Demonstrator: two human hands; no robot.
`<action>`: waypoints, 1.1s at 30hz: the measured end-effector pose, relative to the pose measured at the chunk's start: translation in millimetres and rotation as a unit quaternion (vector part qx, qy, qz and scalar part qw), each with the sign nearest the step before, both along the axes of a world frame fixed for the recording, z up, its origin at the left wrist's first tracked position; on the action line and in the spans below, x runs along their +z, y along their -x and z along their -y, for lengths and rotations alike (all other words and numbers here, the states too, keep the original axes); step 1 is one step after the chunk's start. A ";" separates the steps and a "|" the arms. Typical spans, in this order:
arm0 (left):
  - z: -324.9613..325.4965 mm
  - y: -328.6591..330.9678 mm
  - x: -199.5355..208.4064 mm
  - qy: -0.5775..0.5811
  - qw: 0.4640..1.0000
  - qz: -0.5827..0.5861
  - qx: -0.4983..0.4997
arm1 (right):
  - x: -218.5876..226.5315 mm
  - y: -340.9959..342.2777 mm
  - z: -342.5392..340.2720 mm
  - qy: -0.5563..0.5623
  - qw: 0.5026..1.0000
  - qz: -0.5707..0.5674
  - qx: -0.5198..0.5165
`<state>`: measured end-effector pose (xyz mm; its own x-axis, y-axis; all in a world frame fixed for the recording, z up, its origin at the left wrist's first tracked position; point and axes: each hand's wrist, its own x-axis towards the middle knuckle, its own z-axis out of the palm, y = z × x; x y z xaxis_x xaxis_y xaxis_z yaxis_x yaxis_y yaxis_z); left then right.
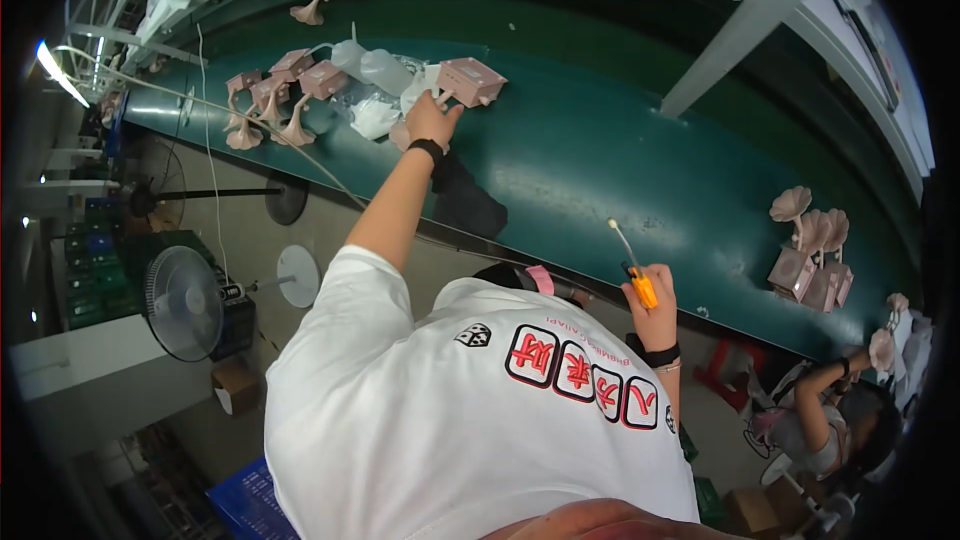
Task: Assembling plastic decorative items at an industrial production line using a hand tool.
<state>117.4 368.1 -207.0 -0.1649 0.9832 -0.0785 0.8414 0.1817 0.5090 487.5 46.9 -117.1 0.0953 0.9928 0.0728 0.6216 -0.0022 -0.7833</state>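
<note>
At the left part of the green work table (pixel 560 180), my left hand (pixel 432 123) is closed around the horn end of a pink gramophone-shaped piece (pixel 472 81). Its box base points away from me, tipped on its side. Close by are a white plastic bag (pixel 372 118) and translucent squeeze bottles (pixel 383 70). My right hand (pixel 655 298) grips an orange-handled tool (pixel 643 287) near the table's front edge. A thin bent shaft sticks out of the handle and ends in a small pale tip.
More pink gramophones (pixel 268 95) cluster at the left, and another group (pixel 815 255) stands at the right. A grey post (pixel 745 35) rises from the table. Another person (pixel 835 410) works at the far right. A fan (pixel 184 303) stands beyond the front edge, at left.
</note>
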 end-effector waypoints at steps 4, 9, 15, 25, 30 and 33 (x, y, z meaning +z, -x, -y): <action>-32.7 30.5 -33.2 0.018 0.990 0.024 -0.141 | 2.7 39.1 -33.3 0.022 0.999 -0.010 0.024; 27.9 38.2 1.3 -0.036 0.985 0.099 -0.136 | 15.1 50.1 -61.0 0.081 0.995 -0.009 0.059; 163.2 118.1 98.8 -0.146 0.953 0.212 -0.159 | 54.5 59.9 -86.4 0.092 0.981 0.034 0.169; 360.5 185.0 182.0 -0.098 0.926 -0.261 -0.256 | 73.1 90.4 -77.3 0.102 0.868 0.165 0.458; 397.3 196.4 193.4 0.034 0.882 -0.296 -0.365 | 81.1 122.0 -89.3 0.108 0.818 0.129 0.549; 434.7 207.6 173.1 0.108 0.953 -0.109 -0.262 | 63.8 135.4 -107.7 0.107 0.799 0.138 0.575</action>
